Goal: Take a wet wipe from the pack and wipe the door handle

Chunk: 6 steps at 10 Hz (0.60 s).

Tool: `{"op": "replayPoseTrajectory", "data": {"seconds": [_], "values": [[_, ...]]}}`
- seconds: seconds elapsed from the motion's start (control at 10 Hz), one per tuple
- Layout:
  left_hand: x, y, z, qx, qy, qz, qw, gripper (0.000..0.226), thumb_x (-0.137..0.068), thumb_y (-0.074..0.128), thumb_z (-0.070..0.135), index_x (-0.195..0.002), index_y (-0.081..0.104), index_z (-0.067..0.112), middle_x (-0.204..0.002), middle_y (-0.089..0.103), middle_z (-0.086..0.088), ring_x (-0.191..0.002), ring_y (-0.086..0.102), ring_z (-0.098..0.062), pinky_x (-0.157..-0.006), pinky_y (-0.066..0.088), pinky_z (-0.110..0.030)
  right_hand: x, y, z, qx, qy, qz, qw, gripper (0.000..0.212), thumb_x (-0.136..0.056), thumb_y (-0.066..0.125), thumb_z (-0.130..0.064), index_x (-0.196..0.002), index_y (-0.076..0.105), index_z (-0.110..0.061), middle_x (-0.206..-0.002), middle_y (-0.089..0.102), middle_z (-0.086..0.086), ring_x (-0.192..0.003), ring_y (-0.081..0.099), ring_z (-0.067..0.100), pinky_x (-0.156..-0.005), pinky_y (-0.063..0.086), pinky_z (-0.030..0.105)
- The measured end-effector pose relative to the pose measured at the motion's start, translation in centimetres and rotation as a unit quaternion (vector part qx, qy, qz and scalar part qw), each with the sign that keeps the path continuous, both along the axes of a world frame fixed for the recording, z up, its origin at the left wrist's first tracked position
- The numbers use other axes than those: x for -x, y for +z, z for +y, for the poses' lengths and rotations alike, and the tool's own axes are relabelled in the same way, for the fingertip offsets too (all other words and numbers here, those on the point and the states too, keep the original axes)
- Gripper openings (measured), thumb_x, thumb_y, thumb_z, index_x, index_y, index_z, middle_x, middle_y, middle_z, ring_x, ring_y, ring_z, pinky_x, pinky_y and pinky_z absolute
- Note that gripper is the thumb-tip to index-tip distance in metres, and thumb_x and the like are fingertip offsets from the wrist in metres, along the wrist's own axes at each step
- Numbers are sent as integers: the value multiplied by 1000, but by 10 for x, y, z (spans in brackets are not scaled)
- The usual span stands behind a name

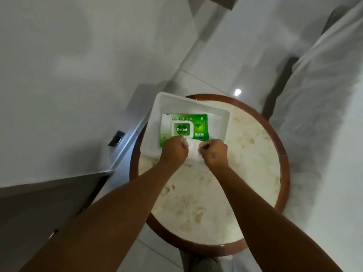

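A green and white pack of wet wipes (184,127) lies flat in a white plastic tray (220,116) on a round table. Its lid looks shut. Just in front of the pack, a white wet wipe (193,151) is stretched between my two hands. My left hand (173,151) pinches its left side and my right hand (214,153) pinches its right side, both fists closed over the near edge of the tray. No door handle is clearly in view.
The round table (222,193) has a pale marbled top and a reddish-brown rim. A white wall fills the left, with a dark socket plate (116,138) low on it. A grey door or panel (39,209) stands at lower left. White bedding (322,118) lies on the right.
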<state>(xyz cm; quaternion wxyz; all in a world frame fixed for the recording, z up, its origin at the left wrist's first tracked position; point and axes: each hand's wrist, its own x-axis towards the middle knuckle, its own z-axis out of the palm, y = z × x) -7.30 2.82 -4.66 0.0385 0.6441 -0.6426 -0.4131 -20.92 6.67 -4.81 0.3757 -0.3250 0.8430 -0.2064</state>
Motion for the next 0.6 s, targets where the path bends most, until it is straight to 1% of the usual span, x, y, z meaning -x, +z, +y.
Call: {"op": "replayPoseTrajectory", "data": {"seconds": [0.1,0.2,0.3,0.4,0.5,0.6], "values": [[4,-22,-4,-21,-119,-64,991,13,-90,65,13,-90,76,7,-93,76,-11,-91,69,-29,-78,53,-33,-3,-27,-12,-125,167,69,976,18,-86,62,-7,-101,71,-5,-107,67,15,-96,64,31,-83,53,34],[-1,-24,-6,-24,-161,-77,984,17,-93,64,19,-96,76,8,-98,76,-11,-95,70,-29,-80,55,-36,-9,-26,-13,-180,286,144,930,29,-86,63,-13,-115,64,-10,-122,53,15,-110,52,31,-89,50,42],[-17,-10,-4,-18,-188,-70,980,26,-96,65,27,-114,68,9,-117,69,-11,-111,64,-29,-90,50,-36,-12,-6,-12,-198,324,153,912,40,-86,62,-18,-126,59,-18,-132,45,15,-119,43,31,-95,47,45],[-34,14,-3,-36,-221,-88,971,43,-99,60,32,-134,56,8,-137,59,-12,-129,54,-29,-105,45,-37,-12,21,-12,-215,345,144,902,42,-87,57,-16,-129,57,-19,-133,47,15,-119,46,32,-98,47,44],[-56,69,-7,-16,-241,-112,964,64,-102,54,39,-153,34,6,-158,39,-14,-146,37,-29,-118,34,-42,-28,79,-23,-150,354,137,913,41,-87,52,-12,-127,58,-16,-133,52,13,-117,53,32,-98,48,43],[-94,127,-5,65,-231,-139,961,67,-101,53,41,-153,31,5,-159,34,-17,-147,32,-31,-120,30,-44,-66,143,-33,-75,394,137,906,41,-85,53,-9,-125,59,-12,-131,55,13,-116,55,30,-95,49,40]]}}
